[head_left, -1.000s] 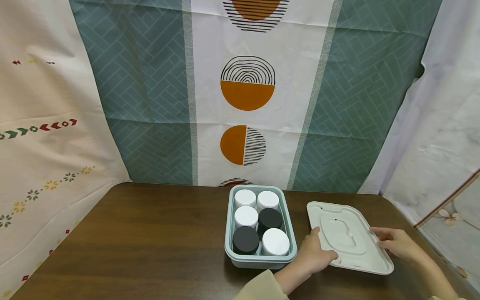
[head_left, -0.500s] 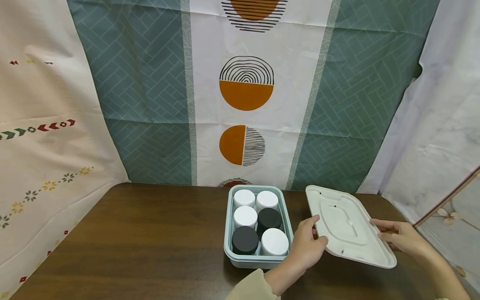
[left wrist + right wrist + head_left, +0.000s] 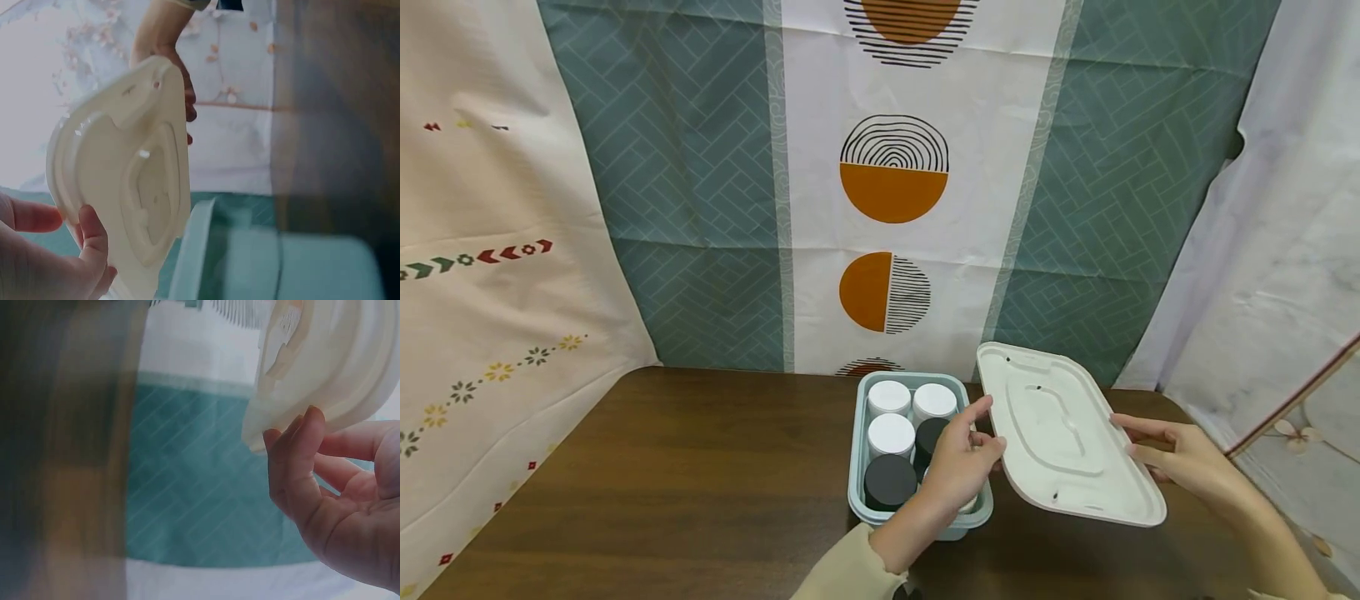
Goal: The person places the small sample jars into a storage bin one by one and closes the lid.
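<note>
A white plastic lid (image 3: 1067,433) with a raised rim and moulded ridges hangs tilted above the table, between both hands. My left hand (image 3: 958,458) pinches its left edge with thumb and fingers. On the opposite edge, my right hand (image 3: 1187,467) pinches it; the right wrist view shows those fingers (image 3: 300,440) at the lid's rim. Below and behind my left hand stands a light blue rectangular box (image 3: 857,467), holding several round jars with white lids (image 3: 890,397) and black lids (image 3: 891,481). My left hand hides part of the jars at the box's right side.
The box stands on a dark brown wooden table (image 3: 700,475). Behind the table hangs a green and white patterned cloth (image 3: 895,250). A cream cloth (image 3: 497,333) hangs at the left and a pale floral one (image 3: 1285,275) at the right.
Both hands have lifted the lid off the table and carried it up and left. Its left edge is now close to the box, and my left hand overlaps the jars.
</note>
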### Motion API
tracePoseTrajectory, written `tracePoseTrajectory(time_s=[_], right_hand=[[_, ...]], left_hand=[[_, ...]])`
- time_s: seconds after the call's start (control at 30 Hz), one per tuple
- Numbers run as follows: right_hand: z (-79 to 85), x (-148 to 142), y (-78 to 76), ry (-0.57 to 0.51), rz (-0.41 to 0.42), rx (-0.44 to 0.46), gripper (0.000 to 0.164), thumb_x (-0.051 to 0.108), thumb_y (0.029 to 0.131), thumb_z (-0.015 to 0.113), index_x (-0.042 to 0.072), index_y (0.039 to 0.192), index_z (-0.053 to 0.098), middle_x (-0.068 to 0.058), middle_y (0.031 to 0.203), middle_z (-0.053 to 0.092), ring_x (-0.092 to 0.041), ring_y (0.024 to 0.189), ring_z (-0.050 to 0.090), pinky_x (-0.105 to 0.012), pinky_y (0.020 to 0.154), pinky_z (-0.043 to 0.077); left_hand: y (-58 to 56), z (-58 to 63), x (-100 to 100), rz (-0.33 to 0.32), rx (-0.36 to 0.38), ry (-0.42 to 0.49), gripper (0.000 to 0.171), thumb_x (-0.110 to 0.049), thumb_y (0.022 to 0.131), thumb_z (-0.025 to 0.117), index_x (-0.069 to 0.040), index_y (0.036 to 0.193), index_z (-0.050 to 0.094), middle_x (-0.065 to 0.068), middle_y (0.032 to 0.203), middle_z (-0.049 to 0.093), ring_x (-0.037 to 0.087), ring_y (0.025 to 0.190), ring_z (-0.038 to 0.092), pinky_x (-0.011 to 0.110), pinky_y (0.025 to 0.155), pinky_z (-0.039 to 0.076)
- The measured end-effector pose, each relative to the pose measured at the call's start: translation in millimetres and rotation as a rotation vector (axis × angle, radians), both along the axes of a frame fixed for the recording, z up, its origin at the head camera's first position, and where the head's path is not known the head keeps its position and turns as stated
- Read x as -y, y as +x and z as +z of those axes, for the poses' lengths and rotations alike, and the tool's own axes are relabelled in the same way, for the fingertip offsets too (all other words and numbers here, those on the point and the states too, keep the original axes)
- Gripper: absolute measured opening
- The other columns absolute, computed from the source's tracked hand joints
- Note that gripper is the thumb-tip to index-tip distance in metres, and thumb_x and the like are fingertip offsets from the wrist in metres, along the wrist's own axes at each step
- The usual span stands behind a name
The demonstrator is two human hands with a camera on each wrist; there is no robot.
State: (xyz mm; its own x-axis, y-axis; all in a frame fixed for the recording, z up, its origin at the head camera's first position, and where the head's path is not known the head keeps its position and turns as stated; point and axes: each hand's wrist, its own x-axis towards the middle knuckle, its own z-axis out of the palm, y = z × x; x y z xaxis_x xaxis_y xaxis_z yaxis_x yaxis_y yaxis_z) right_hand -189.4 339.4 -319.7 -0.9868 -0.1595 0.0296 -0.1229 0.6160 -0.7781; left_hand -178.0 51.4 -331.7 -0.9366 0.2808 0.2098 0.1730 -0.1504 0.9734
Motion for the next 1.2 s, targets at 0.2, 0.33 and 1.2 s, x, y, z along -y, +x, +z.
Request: tracePoseTrajectory(time_s=[0.2, 0.33, 1.2], right_hand=[[12.1, 27.0, 0.5, 0.008, 0.039, -0.049, 0.049, 0.019, 0.089, 0.058, -0.006, 0.13, 0.045, -0.026, 0.127, 0.047, 0.003, 0.084, 0.054, -0.03, 0.062, 0.052], [19.2, 47.3, -1.3, -0.015, 0.074, -0.071, 0.047, 0.016, 0.089, 0.058, -0.006, 0.129, 0.047, -0.027, 0.128, 0.047, 0.0, 0.085, 0.055, -0.032, 0.06, 0.051], [23.1, 134.2, -27.6, -0.169, 0.215, -0.117, 0.054, 0.006, 0.085, 0.061, -0.002, 0.134, 0.041, -0.028, 0.112, 0.055, -0.018, 0.06, 0.061, -0.035, 0.053, 0.053]], left_hand=[[-4.0, 7.4, 28.0, -0.004, -0.005, 0.017, 0.051, -0.004, 0.089, 0.052, 0.002, 0.137, 0.034, 0.015, 0.133, 0.041, 0.012, 0.078, 0.059, 0.027, 0.071, 0.052], [-6.6, 12.8, 48.9, 0.004, -0.002, -0.001, 0.053, -0.004, 0.09, 0.051, 0.001, 0.139, 0.031, 0.016, 0.135, 0.04, 0.017, 0.082, 0.061, 0.031, 0.075, 0.052], [-21.4, 11.4, 144.4, 0.136, -0.068, -0.118, 0.056, 0.003, 0.087, 0.053, 0.002, 0.139, 0.031, 0.019, 0.141, 0.036, 0.016, 0.078, 0.062, 0.038, 0.079, 0.051]])
